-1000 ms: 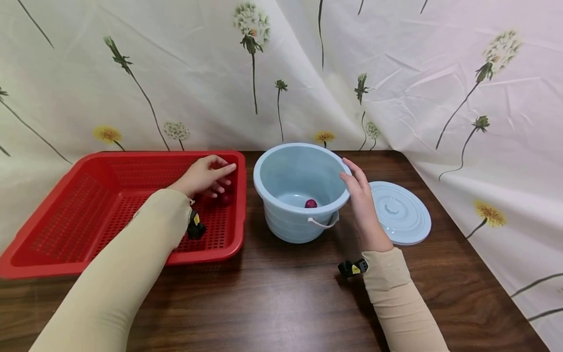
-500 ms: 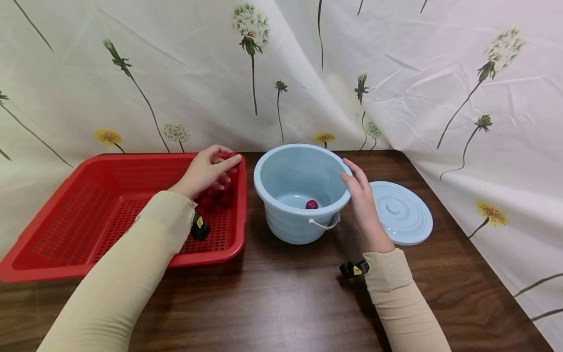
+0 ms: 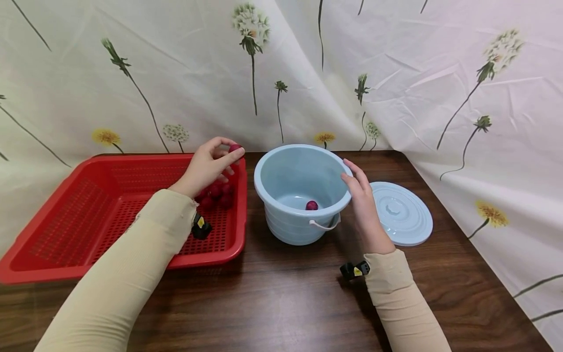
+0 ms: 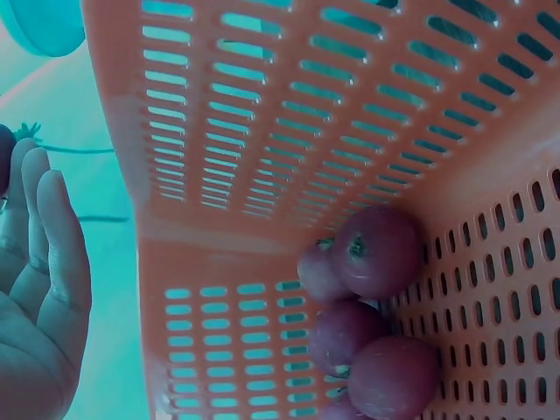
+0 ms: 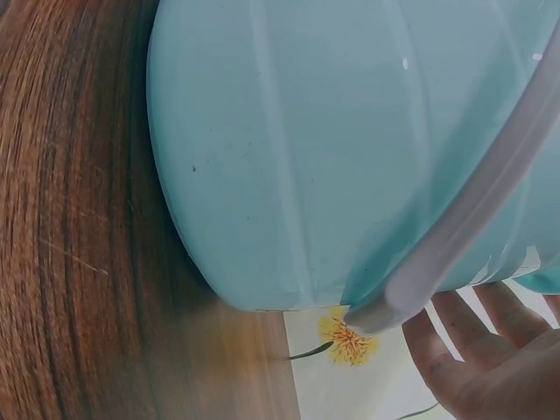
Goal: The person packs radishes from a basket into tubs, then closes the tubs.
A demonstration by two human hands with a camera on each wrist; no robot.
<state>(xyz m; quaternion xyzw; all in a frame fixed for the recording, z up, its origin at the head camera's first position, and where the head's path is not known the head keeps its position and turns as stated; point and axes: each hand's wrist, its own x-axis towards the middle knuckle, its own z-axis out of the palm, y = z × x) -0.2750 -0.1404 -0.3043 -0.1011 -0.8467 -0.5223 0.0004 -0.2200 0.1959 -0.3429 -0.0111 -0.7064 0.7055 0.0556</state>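
Note:
My left hand pinches a round red radish between thumb and fingers, above the far right corner of the red plastic basket. Several more radishes lie heaped in that corner, partly under the hand in the head view. Right of the basket stands a light blue bucket, upright and without its lid. One radish rests on its bottom. My right hand holds the bucket's right rim, thumb tip over the edge and the other fingers along the outer wall.
The round blue lid lies on the dark wooden table, right of the bucket and behind the right wrist. The bucket's white handle hangs down in front. A flower-printed cloth rises behind the table and along its right side.
My left hand has risen from inside the basket, bringing a radish up to the height of the rim and slightly right. The radishes beneath have come into sight. My right hand stays on the bucket.

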